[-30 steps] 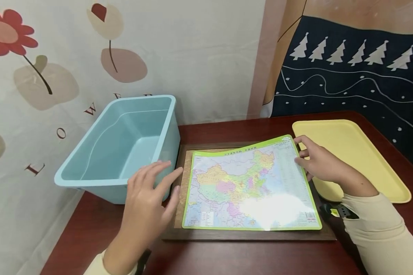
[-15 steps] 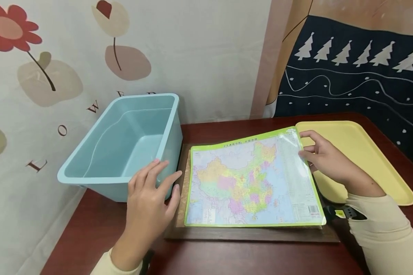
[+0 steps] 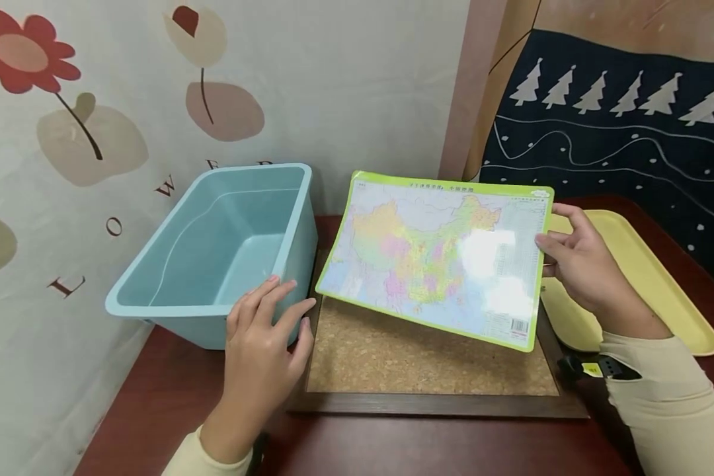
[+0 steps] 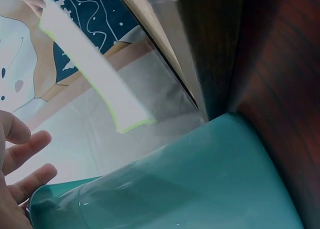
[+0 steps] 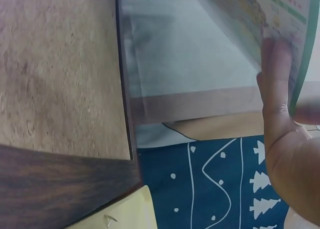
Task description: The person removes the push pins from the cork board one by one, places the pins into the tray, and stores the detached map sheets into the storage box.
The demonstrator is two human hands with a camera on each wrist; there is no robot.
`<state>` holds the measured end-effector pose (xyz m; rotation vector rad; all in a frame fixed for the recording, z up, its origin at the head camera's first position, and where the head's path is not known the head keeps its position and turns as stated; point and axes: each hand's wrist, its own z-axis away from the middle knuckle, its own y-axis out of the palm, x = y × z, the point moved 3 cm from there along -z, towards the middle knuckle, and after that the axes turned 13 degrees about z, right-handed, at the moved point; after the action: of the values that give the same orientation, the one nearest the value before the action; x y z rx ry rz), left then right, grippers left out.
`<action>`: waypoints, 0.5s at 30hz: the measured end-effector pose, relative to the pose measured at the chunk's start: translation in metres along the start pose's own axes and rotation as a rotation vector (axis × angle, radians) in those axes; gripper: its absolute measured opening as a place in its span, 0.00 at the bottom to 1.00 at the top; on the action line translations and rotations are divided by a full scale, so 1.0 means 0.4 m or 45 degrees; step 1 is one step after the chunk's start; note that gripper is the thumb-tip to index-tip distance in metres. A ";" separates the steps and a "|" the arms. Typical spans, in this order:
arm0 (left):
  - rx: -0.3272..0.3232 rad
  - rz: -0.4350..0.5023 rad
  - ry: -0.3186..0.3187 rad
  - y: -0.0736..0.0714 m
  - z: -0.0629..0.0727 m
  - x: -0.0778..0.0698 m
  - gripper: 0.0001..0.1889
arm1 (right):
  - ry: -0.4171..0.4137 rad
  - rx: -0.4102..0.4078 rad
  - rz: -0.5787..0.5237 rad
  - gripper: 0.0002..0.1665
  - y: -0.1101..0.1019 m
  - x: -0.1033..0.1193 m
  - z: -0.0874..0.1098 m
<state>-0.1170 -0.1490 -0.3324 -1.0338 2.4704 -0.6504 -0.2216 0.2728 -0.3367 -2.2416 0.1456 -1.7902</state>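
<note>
My right hand pinches the right edge of a glossy map sheet with a green border, thumb on the printed face and fingers behind. The sheet is raised and tilted over a cork board in a dark wooden frame, its lower edge sagging a little. In the right wrist view, fingers lie against the sheet's back, which is printed too. My left hand, fingers spread and slightly bent, stays at the near right rim of a light blue tub and holds nothing.
Right of the board lies a yellow tray, partly behind my right hand; a small pin shows on it in the right wrist view. The tub stands left of the board on the dark red table. Patterned cloth hangs behind.
My right hand has lifted the map sheet off the cork board, up and slightly right, baring the board's lower part. My left hand has hardly moved.
</note>
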 end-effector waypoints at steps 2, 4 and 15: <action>0.008 -0.002 0.002 0.000 0.003 0.001 0.13 | -0.012 -0.028 -0.096 0.29 0.002 0.002 0.001; 0.014 -0.007 0.004 0.001 0.004 0.002 0.13 | -0.010 -0.068 -0.139 0.28 0.002 0.005 0.002; -0.007 0.008 -0.002 0.009 0.002 0.007 0.12 | -0.021 -0.174 -0.524 0.32 0.013 0.026 0.006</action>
<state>-0.1204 -0.1489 -0.3354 -1.0280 2.4745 -0.6408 -0.2164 0.2657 -0.3287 -2.5257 -0.2206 -2.0110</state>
